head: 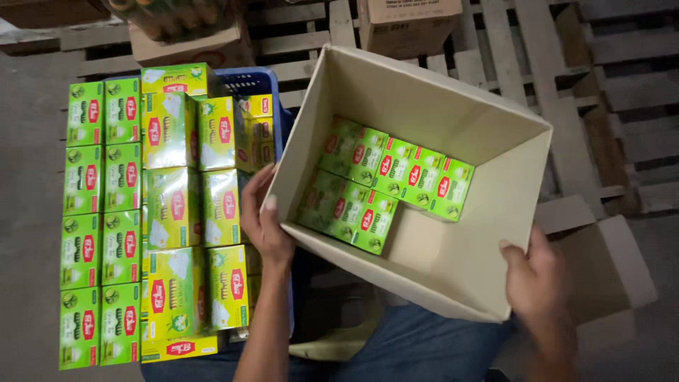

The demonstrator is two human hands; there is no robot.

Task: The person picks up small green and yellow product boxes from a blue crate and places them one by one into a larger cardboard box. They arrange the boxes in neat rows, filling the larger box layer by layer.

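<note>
Head view: both hands [265, 223] grip carton [453, 272] edges, floor half bare.

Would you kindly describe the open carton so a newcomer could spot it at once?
Start at the wooden pallets across the top. In front of them, the left hand and right hand hold one large beige carton. Unlike the closed brown boxes behind, it is open, with green packets inside.

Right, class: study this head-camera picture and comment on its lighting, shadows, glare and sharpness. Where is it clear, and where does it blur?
Head view: dim, even light with no strong glare; the green packets inside the open carton look soft, their print smeared; the stacked packets at left are somewhat crisper; the right hand is motion-blurred; the left hand is clearer; the pallet slats fall into shadow.
</note>
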